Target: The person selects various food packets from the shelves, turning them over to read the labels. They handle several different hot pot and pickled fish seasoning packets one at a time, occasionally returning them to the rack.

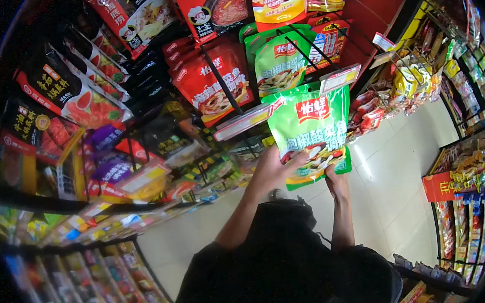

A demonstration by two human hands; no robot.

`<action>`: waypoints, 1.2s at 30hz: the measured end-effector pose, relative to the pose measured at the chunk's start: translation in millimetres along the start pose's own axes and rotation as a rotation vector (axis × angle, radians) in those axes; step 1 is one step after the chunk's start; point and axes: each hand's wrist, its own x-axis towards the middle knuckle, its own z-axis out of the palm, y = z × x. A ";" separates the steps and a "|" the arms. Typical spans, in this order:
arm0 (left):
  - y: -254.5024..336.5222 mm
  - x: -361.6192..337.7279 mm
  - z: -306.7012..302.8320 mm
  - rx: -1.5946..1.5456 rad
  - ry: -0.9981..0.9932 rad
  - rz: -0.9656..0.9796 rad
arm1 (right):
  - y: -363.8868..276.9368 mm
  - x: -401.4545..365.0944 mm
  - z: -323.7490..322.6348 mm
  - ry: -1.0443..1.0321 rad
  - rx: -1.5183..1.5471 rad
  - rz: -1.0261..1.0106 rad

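Note:
A green seasoning pouch [312,126] with a red label and a picture of food faces up in front of me. My left hand [275,170] grips its lower left side, thumb lying across the front. At the lower right corner, my right hand [336,179] pinches the bottom edge, with most of its fingers hidden behind. The pouch's top edge reaches up to the price tag holders [340,79] of the rack. Just beyond hang matching green pouches [283,63], beside a row of red pouches [212,82].
Black hotpot base packets [69,91] fill the rack on the left. Snack bags [413,81] hang at the right, above a pale tiled floor [377,166]. A red box display [439,186] stands farther right, and more stocked shelves [93,283] are at the lower left.

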 end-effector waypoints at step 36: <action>246.5 28.5 -68.3 0.011 0.298 0.857 | -288.7 104.1 275.5 -0.270 -0.437 -0.833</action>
